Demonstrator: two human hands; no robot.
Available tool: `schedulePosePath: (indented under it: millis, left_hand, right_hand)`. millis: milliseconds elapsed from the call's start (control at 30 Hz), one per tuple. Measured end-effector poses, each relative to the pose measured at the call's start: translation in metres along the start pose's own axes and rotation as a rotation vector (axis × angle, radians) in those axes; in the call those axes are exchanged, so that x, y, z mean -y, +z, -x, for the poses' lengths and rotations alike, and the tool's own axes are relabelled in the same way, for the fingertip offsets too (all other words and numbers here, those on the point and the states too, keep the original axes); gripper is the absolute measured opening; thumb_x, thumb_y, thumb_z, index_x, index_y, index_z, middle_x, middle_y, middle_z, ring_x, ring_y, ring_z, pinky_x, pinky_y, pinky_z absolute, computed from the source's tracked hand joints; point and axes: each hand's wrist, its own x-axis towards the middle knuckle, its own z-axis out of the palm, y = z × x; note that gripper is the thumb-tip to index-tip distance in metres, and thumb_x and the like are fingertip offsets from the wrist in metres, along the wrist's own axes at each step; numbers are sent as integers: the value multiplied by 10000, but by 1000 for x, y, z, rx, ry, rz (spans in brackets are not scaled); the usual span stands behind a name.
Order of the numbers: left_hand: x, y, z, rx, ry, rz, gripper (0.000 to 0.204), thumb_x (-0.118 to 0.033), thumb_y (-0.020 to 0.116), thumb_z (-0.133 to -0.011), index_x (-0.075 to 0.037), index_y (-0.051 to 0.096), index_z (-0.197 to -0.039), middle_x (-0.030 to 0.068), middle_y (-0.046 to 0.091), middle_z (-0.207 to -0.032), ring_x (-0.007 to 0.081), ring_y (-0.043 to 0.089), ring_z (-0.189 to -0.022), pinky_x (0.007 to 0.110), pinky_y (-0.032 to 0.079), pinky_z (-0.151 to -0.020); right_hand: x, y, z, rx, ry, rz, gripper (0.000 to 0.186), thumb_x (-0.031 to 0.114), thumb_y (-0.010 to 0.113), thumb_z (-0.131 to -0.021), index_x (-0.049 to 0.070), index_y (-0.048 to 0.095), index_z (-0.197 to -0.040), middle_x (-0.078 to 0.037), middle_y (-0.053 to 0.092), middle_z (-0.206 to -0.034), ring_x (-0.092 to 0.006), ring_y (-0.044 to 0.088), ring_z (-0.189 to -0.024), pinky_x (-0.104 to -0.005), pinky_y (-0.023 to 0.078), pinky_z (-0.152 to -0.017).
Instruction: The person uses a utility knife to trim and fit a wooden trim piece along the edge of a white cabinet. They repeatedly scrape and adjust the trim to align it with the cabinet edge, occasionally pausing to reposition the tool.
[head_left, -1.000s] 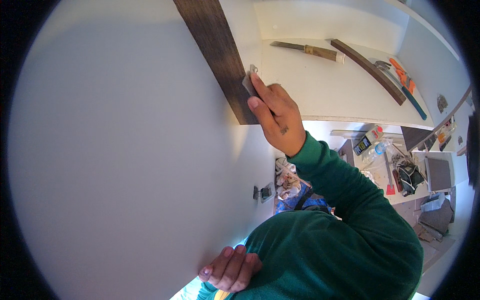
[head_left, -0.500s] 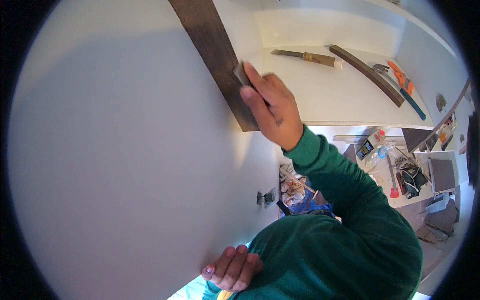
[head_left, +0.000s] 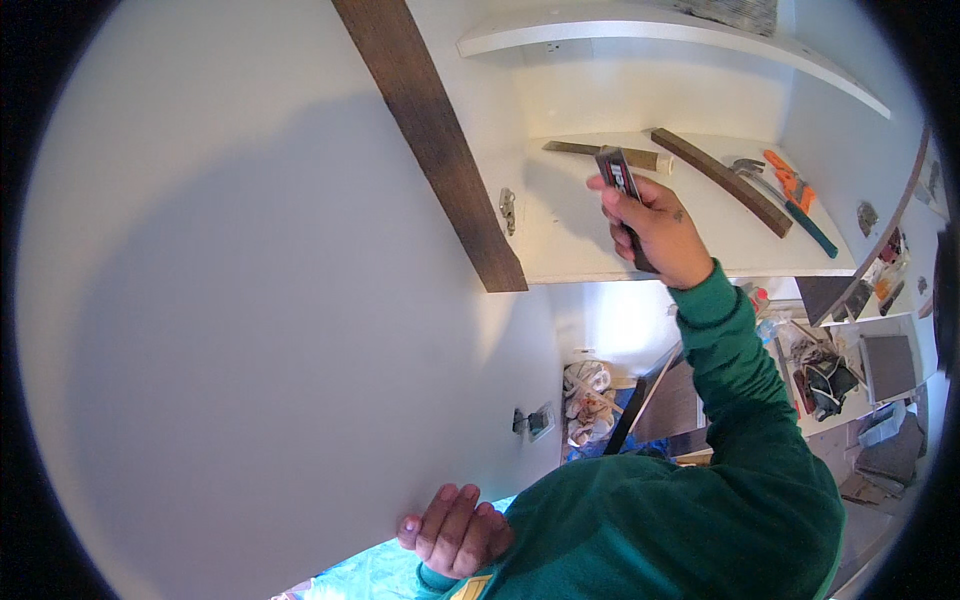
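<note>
My right hand (head_left: 655,230) is raised in front of the cabinet shelf, its fingers closed round a small dark flat block (head_left: 618,175) with pale and red print. It is apart from the dark brown wooden strip (head_left: 430,130) that runs slantwise along the large white door panel (head_left: 250,330). At the bottom, my left hand (head_left: 455,530) has its fingers curled over the panel's lower edge; its thumb is hidden. Behind the block, a chisel (head_left: 640,157) with a wooden handle lies on the white shelf (head_left: 570,235).
On the shelf's right are a dark wooden batten (head_left: 720,182), a claw hammer (head_left: 810,226) and an orange-handled tool (head_left: 788,180). Metal hinges (head_left: 508,212) show beside the panel. Below stand a cluttered table with a black bag (head_left: 828,385) and a bundle of rags (head_left: 588,400).
My right hand has come off the brown strip and moved right with the block, over the shelf. My left hand stays at the panel edge. The view has tilted slightly.
</note>
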Motion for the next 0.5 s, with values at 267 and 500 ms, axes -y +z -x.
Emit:
schedulePosePath:
  millis: [267, 500]
  left_hand:
    - [-6, -7, -4, 117, -43, -18, 85, -203, 610, -926, -209, 649, -850, 6, 776, -919, 196, 722, -1018, 446, 296, -1200]
    - [-25, -2, -24, 123, -192, -63, 101, -74, 658, -875, -123, 634, -960, 23, 748, -970, 221, 715, -996, 480, 317, -1166]
  right_hand:
    - [-13, -90, 10, -42, 211, 100, 301, 234, 569, -1069, -15, 642, -1221, -23, 587, -765, -122, 581, -564, -278, 504, -505]
    - [-10, -100, 6, -47, 244, -27, 283, 235, 599, -1043, -16, 640, -1167, -35, 603, -764, -138, 590, -559, -303, 517, -491]
